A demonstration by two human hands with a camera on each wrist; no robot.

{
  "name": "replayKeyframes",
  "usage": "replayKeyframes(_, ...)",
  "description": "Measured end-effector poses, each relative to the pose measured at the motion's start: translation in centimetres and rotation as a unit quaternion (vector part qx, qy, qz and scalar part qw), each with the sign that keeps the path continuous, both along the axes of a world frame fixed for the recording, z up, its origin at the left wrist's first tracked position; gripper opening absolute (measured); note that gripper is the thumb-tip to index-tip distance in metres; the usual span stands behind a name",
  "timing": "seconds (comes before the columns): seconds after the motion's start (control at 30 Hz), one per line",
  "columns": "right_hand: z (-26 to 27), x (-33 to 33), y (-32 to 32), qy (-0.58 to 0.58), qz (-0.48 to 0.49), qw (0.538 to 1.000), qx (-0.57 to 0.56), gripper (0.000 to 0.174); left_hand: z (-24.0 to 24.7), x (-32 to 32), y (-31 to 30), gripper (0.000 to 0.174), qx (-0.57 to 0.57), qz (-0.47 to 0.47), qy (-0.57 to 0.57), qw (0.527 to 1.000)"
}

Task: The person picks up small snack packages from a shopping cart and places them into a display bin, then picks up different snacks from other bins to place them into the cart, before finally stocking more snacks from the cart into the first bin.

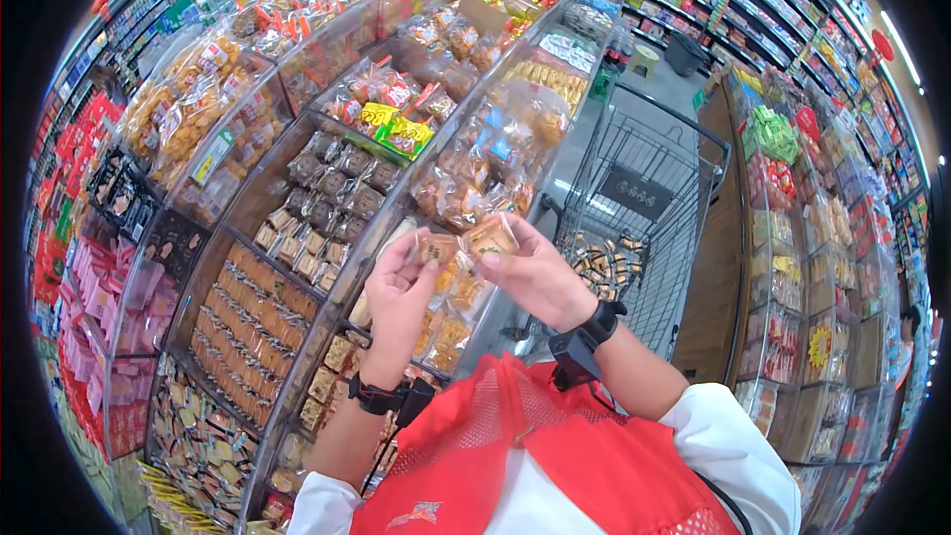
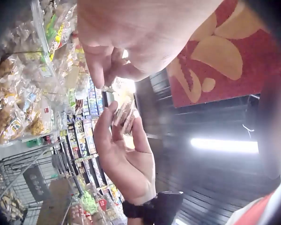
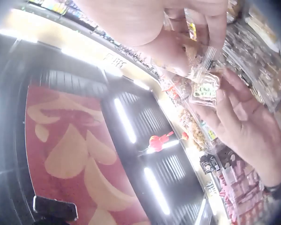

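Observation:
Both hands are raised side by side over the snack bins. My left hand pinches a small clear-wrapped snack packet with thumb and fingers. In my right hand is another wrapped packet, held between thumb and fingers. The two packets are close together; whether they touch cannot be told. In the right wrist view the left hand's packet shows green print on its face. The left wrist view has the right hand gripping its packet from below.
A shopping cart with several small wrapped packets in it stands right of the bins. Clear-walled bins hold brown stick snacks, dark wrapped cakes and pink packets. More snack shelves line the right side.

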State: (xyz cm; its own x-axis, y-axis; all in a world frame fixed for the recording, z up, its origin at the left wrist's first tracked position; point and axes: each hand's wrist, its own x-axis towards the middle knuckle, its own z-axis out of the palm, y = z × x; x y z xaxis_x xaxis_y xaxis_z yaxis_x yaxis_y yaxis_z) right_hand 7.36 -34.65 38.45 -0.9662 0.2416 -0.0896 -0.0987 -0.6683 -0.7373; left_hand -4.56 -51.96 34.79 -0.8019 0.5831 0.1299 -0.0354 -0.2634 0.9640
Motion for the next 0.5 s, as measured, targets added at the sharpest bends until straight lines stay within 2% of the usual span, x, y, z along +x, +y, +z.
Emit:
replayKeyframes(0.1, -1.0, -1.4, -1.1, -0.015, 0.020, 1.000, 0.008, 0.055, -0.1, 1.4, -0.1, 0.044, 0.063, 0.033, -0.044, 0.997)
replayKeyframes(0.17, -1.6, -2.4, -2.4, -0.029, 0.023, 0.999, 0.020, 0.056, -1.5, 1.6, -0.7, 0.035, 0.057, 0.044, -0.085, 0.994)
replayKeyframes(0.2, -1.4, -3.0, -3.1, -0.034, 0.014, 0.997, 0.062, 0.058, -2.0, 1.6, -1.2, 0.031, 0.054, 0.049, -0.105, 0.992)
replayKeyframes(0.23, -1.1, -3.5, -3.9, -0.038, 0.003, 0.994, 0.104, 0.059, -1.9, 1.9, -1.5, 0.032, 0.115, 0.034, -0.132, 0.984)
replayKeyframes(0.3, -1.5, -4.5, -5.1, -0.036, -0.014, 0.979, 0.198, 0.063, -1.8, 2.5, -2.2, 0.037, 0.112, 0.062, -0.108, 0.986)
replayKeyframes(0.37, -2.8, -5.7, -6.3, -0.021, -0.015, 0.951, 0.308, 0.062, -1.6, 3.3, -2.7, 0.046, 0.109, 0.095, -0.073, 0.987)
replayKeyframes(0.43, -3.0, -6.4, -7.0, 0.003, 0.004, 0.910, 0.415, 0.065, -0.9, 3.4, -3.9, 0.049, 0.096, 0.129, -0.104, 0.982)
replayKeyframes(0.5, -2.3, -7.1, -7.3, 0.048, 0.020, 0.830, 0.555, 0.066, -0.4, 3.1, -5.1, 0.050, 0.075, 0.152, -0.113, 0.979)
